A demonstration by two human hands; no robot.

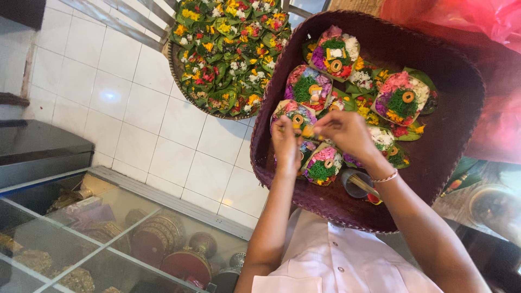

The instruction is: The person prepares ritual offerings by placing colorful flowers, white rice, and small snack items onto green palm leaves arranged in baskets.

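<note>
Hands meet above the dark woven tray, near its lower left wall. The left hand and the right hand both have fingers pinched closed on a small yellow piece held over a flower offering; what the piece is cannot be told. More flower offerings fill the tray. A second round basket of offerings lies just beside the tray's upper left rim, on white floor tiles.
</note>
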